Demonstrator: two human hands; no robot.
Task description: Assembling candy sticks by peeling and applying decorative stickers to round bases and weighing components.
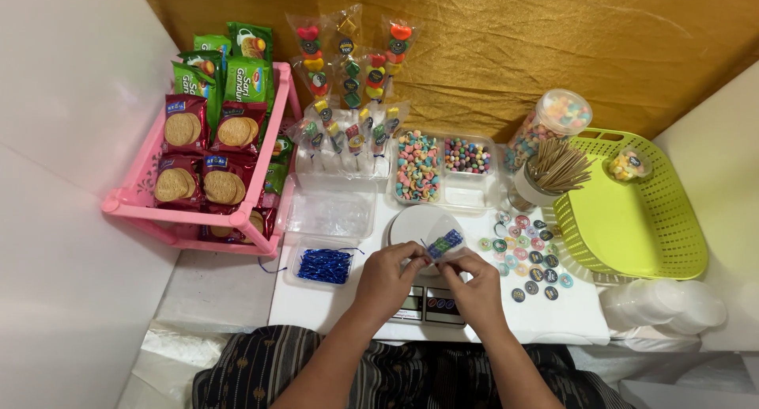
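On the white tabletop, the pink plastic rack of biscuit packets stands far left. The lime-green slotted plastic basket lies far right. Between them, the clear two-part tray of candy beads sits at the back, with the small clear tray of blue twist ties nearer the front, left of the white digital scale.

The hands' grip hid most of the small clear packet and part of the scale. The round stickers were too small to read. The picture's near edge cut off the forearms.
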